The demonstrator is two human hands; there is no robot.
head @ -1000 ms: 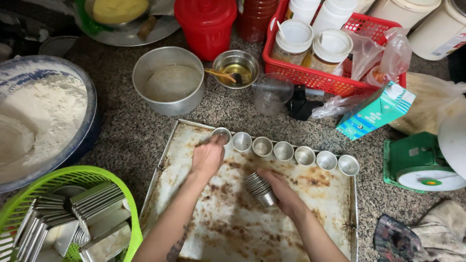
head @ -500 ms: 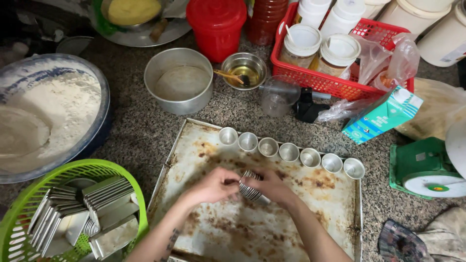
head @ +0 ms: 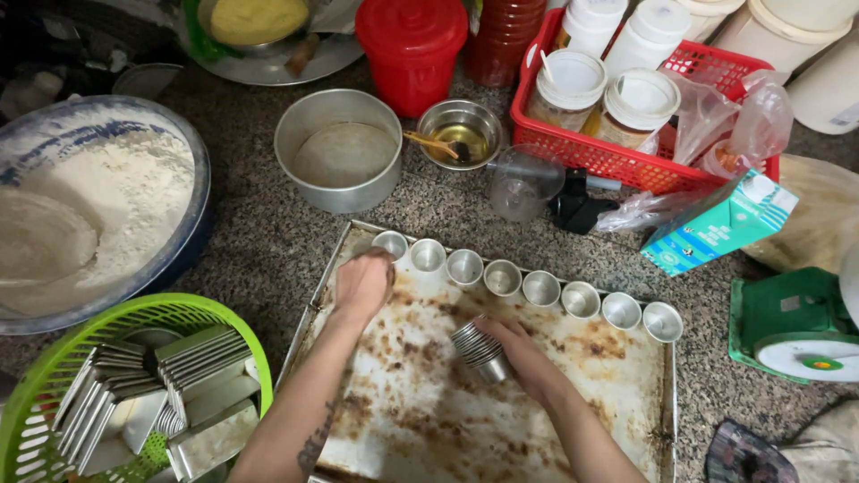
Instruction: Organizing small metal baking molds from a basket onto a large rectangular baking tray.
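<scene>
The right hand [head: 523, 353] grasps a stack of small metal cups [head: 476, 349], which lies on its side just left of the fingers, above the stained baking tray [head: 501, 429]. The left hand [head: 362, 284] is bent over the near-left end of the tray, its fingers closed on something that cannot be seen clearly. Just beyond this hand begins a row of single metal cups [head: 523, 288], standing upright along the far edge of the tray and running to the right, past the right hand. Left of the left arm, on the desk [head: 259, 241], stands a green basket [head: 54, 376] with flat metal moulds. Farther beyond the left hand is a round metal pan [head: 338, 148].
</scene>
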